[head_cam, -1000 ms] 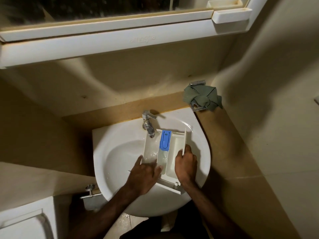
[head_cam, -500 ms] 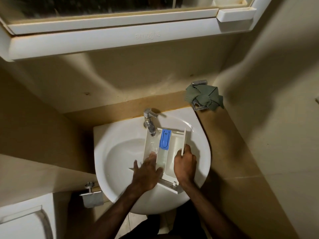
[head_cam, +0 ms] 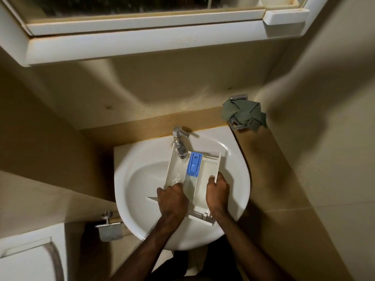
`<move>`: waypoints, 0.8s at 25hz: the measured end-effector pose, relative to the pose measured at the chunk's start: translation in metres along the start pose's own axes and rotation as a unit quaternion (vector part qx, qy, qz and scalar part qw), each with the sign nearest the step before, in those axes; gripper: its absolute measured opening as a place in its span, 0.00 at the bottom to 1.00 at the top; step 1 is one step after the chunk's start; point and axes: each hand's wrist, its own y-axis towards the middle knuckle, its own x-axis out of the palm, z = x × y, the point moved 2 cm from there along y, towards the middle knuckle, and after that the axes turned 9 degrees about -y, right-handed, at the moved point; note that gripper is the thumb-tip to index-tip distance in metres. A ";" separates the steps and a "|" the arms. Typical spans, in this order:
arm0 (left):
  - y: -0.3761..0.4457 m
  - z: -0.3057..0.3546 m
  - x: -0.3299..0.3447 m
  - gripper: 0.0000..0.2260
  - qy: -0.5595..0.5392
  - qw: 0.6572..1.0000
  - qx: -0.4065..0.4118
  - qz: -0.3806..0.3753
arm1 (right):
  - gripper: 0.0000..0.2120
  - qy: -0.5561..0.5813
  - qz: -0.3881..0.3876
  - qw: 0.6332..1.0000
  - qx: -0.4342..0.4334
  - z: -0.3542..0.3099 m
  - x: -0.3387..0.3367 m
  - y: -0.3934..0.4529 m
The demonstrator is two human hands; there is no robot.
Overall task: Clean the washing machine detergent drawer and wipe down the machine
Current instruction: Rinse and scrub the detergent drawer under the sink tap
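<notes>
The white detergent drawer (head_cam: 205, 175) lies tilted in the white sink (head_cam: 142, 179), its far end under the tap (head_cam: 179, 145). A blue insert (head_cam: 194, 164) sits in its middle channel. Water glistens in the left compartment. My left hand (head_cam: 172, 199) is over that compartment's near end with its fingers bent downward. Its fingertips are hidden. My right hand (head_cam: 217, 191) grips the drawer's right side wall, thumb inside and fingers outside. The washing machine is out of view.
A crumpled green cloth (head_cam: 243, 114) lies on a metal holder at the ledge's back right corner. A mirrored cabinet (head_cam: 142, 43) overhangs the sink. A metal paper holder (head_cam: 110, 230) and a white toilet tank (head_cam: 26, 258) are at lower left.
My left hand's fingers reached up into the left compartment, then drew back toward me and bent. My right hand kept its grip on the drawer. The camera view shifted slightly.
</notes>
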 end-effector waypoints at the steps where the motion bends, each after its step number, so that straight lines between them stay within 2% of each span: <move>1: 0.003 0.002 -0.001 0.13 -0.010 1.000 -0.008 -0.005 | 0.11 0.031 -0.014 0.999 0.018 0.002 0.004 0.002; 4: 0.006 0.001 -0.005 0.22 -0.120 0.992 -0.036 -0.020 | 0.12 0.087 -0.045 0.994 0.042 0.008 0.020 0.009; 7: 0.016 -0.005 -0.006 0.32 -0.245 0.969 -0.011 -0.044 | 0.11 0.111 -0.065 0.990 0.059 0.011 0.031 0.014; 10: 0.029 0.003 -0.013 0.32 -0.349 0.935 0.046 -0.036 | 0.12 0.140 -0.094 0.983 0.077 0.013 0.034 0.021; 12: 0.033 0.010 -0.021 0.28 -0.393 0.917 0.050 -0.053 | 0.13 0.137 -0.115 0.980 0.089 0.015 0.036 0.027; 14: 0.030 0.016 -0.028 0.26 -0.383 0.920 0.036 -0.075 | 0.14 0.122 -0.126 0.980 0.096 0.017 0.040 0.032; 17: 0.009 0.019 -0.028 0.27 -0.224 0.971 0.041 -0.074 | 0.17 0.104 -0.127 0.980 0.111 0.020 0.044 0.036; 19: 0.005 0.017 -0.019 0.27 -0.212 0.974 0.029 -0.072 | 0.17 0.108 -0.124 0.980 0.113 0.021 0.047 0.036; 20: 0.010 0.016 -0.017 0.25 -0.241 0.967 0.020 -0.076 | 0.17 0.108 -0.121 0.981 0.111 0.021 0.046 0.035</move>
